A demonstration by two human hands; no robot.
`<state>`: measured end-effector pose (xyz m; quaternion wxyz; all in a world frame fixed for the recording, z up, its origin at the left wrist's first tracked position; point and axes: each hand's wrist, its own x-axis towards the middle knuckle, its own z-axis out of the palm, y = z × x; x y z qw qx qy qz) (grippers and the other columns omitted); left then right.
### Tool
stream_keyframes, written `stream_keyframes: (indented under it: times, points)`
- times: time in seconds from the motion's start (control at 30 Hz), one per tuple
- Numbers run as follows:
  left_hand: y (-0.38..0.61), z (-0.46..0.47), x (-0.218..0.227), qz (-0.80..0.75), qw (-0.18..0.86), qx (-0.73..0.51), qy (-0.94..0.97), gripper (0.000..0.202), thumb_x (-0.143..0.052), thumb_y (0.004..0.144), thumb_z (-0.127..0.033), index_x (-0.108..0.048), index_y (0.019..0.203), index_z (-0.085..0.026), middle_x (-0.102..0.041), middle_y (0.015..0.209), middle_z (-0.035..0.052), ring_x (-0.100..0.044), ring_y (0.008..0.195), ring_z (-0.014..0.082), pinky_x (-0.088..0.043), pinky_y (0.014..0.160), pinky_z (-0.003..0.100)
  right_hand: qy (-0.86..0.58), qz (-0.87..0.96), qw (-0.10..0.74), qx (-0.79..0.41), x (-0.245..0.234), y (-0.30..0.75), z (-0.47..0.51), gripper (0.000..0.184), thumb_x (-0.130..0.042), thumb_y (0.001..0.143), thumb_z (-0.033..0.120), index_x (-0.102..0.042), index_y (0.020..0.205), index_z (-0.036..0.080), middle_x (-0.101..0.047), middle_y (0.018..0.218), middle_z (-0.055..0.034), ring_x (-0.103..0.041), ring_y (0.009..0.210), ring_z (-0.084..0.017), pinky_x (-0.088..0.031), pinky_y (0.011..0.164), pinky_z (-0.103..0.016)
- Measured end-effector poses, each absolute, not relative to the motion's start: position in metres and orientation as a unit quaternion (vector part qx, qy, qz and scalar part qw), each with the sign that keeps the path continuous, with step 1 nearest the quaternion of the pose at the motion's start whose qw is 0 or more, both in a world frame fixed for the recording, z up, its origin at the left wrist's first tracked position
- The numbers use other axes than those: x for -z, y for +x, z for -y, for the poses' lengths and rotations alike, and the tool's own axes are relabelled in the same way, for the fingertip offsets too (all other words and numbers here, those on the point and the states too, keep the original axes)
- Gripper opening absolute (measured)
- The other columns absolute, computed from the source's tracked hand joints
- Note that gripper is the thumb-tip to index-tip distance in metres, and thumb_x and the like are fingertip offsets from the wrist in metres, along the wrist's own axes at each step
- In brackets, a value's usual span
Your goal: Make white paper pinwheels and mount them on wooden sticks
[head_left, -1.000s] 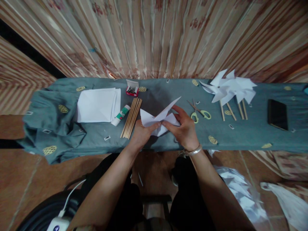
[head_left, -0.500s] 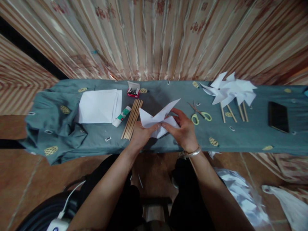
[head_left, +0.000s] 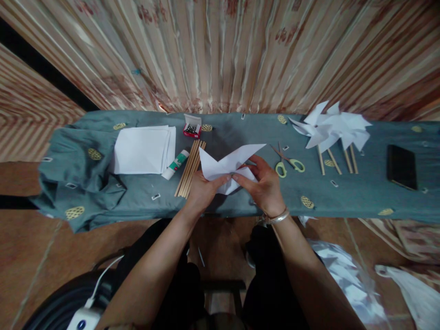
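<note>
Swung rightward, the long paper flap (head_left: 244,154) points right and away, my left hand (head_left: 202,188) and right hand (head_left: 267,187) pinching its base over tablecloth (head_left: 347,197), curtain (head_left: 215,57) beyond.

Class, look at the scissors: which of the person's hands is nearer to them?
Right. The right hand is just to the left of the scissors; the left hand is farther left, across the folded paper they both hold.

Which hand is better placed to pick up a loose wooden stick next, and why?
The left hand, probably: it is close beside the loose sticks, while the right hand is farther away, nearer the scissors. Both hold the folded paper.
</note>
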<state>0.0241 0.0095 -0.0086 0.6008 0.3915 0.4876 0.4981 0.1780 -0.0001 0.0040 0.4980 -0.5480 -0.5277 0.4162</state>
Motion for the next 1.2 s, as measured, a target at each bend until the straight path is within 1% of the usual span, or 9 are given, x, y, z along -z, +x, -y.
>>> stream_keyframes:
  times: [0.2,0.37,0.5,0.7,0.8,1.03,1.2]
  points:
    - [0.024,-0.009,0.0102,-0.481,0.596,-0.504,0.399,0.036,-0.084,0.059,-0.027,-0.077,0.092,-0.013,-0.077,0.092,0.0081,-0.072,0.085,0.0239,-0.056,0.082,0.035,-0.549,0.523,0.501,-0.418,-0.0051,0.1769,0.0008,0.052,-0.08,0.064,0.036,-0.059,0.109,0.02,-0.076,0.088,-0.0049,-0.072,0.081,-0.023,-0.059,0.072,-0.036]
    - [0.0227,-0.0089,0.013,-0.48,0.594,-0.501,0.408,0.033,-0.084,0.06,-0.029,-0.077,0.088,-0.013,-0.077,0.089,0.0081,-0.072,0.083,0.0232,-0.056,0.079,0.033,-0.56,0.524,0.495,-0.409,-0.0065,0.1763,0.0009,0.05,-0.08,0.064,0.037,-0.059,0.107,0.021,-0.076,0.088,-0.0043,-0.073,0.083,-0.024,-0.058,0.075,-0.038]
    - [0.0225,-0.0095,0.0148,-0.487,0.591,-0.499,0.405,0.035,-0.084,0.06,-0.031,-0.077,0.088,-0.013,-0.077,0.088,0.0081,-0.072,0.081,0.0233,-0.056,0.077,0.033,-0.566,0.522,0.495,-0.402,-0.0065,0.1755,0.0012,0.049,-0.081,0.064,0.038,-0.06,0.105,0.022,-0.076,0.087,-0.0036,-0.073,0.083,-0.024,-0.058,0.076,-0.038]
    - [0.0243,-0.0102,0.0127,-0.497,0.574,-0.509,0.405,0.031,-0.084,0.059,-0.029,-0.076,0.084,-0.012,-0.077,0.084,0.0071,-0.071,0.078,0.022,-0.057,0.074,0.031,-0.573,0.52,0.5,-0.388,-0.0034,0.1737,0.002,0.046,-0.081,0.065,0.038,-0.061,0.102,0.022,-0.076,0.087,-0.0034,-0.073,0.083,-0.024,-0.057,0.075,-0.038]
    - [0.0249,-0.0099,0.0114,-0.504,0.569,-0.508,0.405,0.031,-0.083,0.059,-0.028,-0.076,0.084,-0.012,-0.077,0.083,0.0068,-0.071,0.078,0.0218,-0.057,0.074,0.031,-0.58,0.521,0.498,-0.378,-0.0016,0.173,0.0022,0.043,-0.079,0.066,0.036,-0.061,0.102,0.022,-0.076,0.087,-0.0033,-0.073,0.082,-0.024,-0.057,0.075,-0.038]
    - [0.0246,-0.01,0.0111,-0.511,0.557,-0.511,0.41,0.029,-0.082,0.058,-0.027,-0.076,0.082,-0.013,-0.077,0.084,0.0066,-0.071,0.079,0.0228,-0.057,0.075,0.033,-0.577,0.516,0.506,-0.381,0.0003,0.1712,0.002,0.039,-0.079,0.066,0.034,-0.061,0.099,0.022,-0.076,0.089,-0.0039,-0.072,0.083,-0.024,-0.056,0.077,-0.039]
    - [0.0246,-0.0105,0.0133,-0.501,0.557,-0.52,0.41,0.031,-0.083,0.059,-0.03,-0.076,0.083,-0.012,-0.077,0.083,0.008,-0.07,0.075,0.0222,-0.057,0.073,0.034,-0.571,0.511,0.514,-0.386,0.0011,0.1693,0.002,0.036,-0.078,0.067,0.033,-0.06,0.097,0.021,-0.076,0.087,-0.0033,-0.072,0.082,-0.023,-0.056,0.077,-0.038]
